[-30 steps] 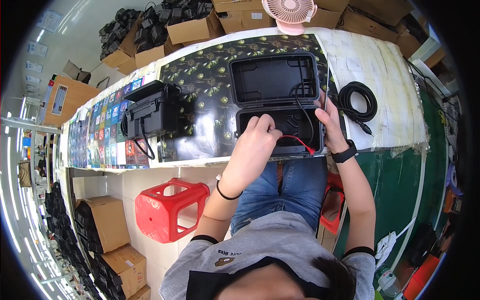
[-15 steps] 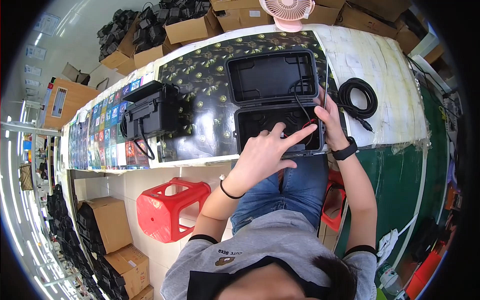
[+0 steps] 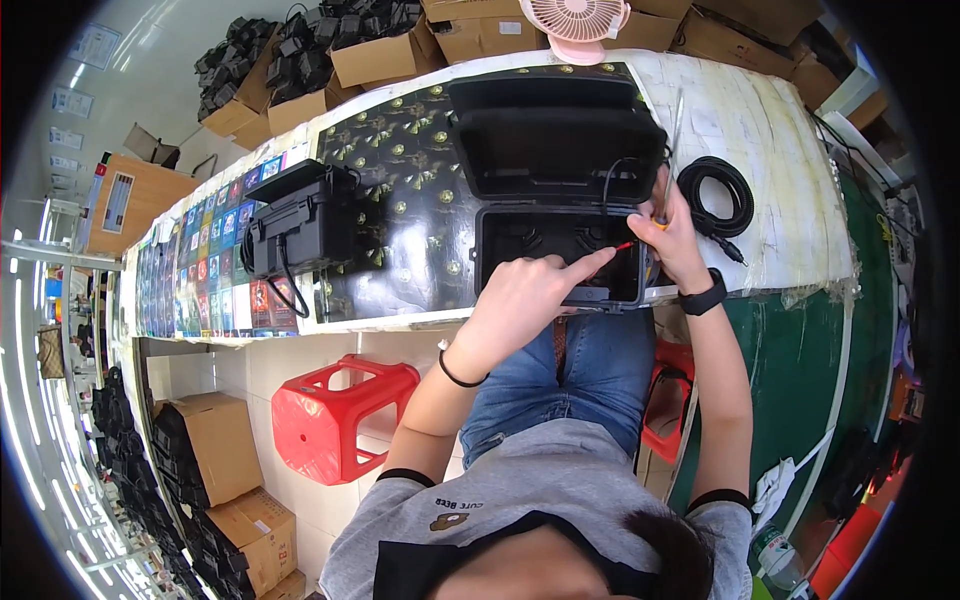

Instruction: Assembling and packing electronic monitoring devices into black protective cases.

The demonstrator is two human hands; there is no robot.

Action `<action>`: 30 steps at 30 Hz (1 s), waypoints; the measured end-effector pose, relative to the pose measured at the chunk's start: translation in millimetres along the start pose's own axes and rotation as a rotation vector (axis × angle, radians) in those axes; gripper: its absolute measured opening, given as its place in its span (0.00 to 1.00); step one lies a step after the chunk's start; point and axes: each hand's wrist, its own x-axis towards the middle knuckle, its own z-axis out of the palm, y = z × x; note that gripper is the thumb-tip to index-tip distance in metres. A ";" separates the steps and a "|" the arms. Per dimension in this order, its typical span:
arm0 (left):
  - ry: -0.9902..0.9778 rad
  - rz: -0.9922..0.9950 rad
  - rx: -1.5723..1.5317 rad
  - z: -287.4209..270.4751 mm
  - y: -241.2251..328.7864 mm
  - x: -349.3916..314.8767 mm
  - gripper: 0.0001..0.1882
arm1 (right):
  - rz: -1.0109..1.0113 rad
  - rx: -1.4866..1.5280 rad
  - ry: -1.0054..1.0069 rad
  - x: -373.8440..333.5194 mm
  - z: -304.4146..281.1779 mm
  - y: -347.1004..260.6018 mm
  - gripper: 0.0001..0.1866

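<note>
A black hinged plastic case (image 3: 490,235) lies with its lid (image 3: 550,140) raised, at the near edge of the table in front of me. My left hand (image 3: 535,290) reaches into its lower half, index finger stretched along a thin red wire (image 3: 626,245); the thumb is hidden, but the fingers appear closed on the wire. At the case's right side my right hand (image 3: 672,235) is wrapped round a screwdriver (image 3: 679,125), whose long metal shaft points up and away. Its fingers also touch the case wall. A black cable (image 3: 610,180) runs from the lid area down into the case.
A coiled black cable (image 3: 715,200) lies to the right of the case. To the left stands another black case (image 3: 300,225) with a cable hanging from it. A pink fan (image 3: 575,25) is at the far edge, cartons (image 3: 390,55) behind. A red stool (image 3: 340,420) stands below.
My left index finger has shifted slightly and now lies against the red wire, the other fingers curled more. The lid has tipped forward. My right hand and the screwdriver have moved a little right.
</note>
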 end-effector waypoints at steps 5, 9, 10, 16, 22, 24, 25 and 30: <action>0.007 0.017 -0.042 4.0 -8.6 5.7 0.36 | -0.257 -0.176 -0.008 6.2 1.1 -9.9 0.44; 0.189 0.136 -0.068 12.6 -26.2 4.3 0.33 | -0.122 -0.211 -0.103 0.8 2.1 -33.4 0.48; 0.189 0.137 -0.067 10.3 -22.3 3.2 0.33 | -0.122 -0.210 -0.103 -0.3 1.4 -32.8 0.48; 0.112 -0.078 0.016 12.6 -11.9 -19.0 0.31 | -0.156 -0.038 -0.106 -5.4 14.6 -34.3 0.62; 0.514 -0.151 0.138 12.6 -37.2 -56.0 0.24 | 0.032 0.180 -0.039 -10.5 21.7 -53.8 0.67; 0.519 -0.150 0.107 21.7 -43.1 -61.9 0.22 | -0.007 0.213 -0.043 -11.4 21.7 -50.7 0.61; 0.534 -0.148 0.044 26.1 -43.2 -63.3 0.22 | 0.010 0.174 -0.022 -12.3 20.4 -52.6 0.58; 0.587 -0.181 -0.086 37.4 -42.1 -68.4 0.20 | -0.024 0.163 0.041 -14.9 24.4 -57.8 0.44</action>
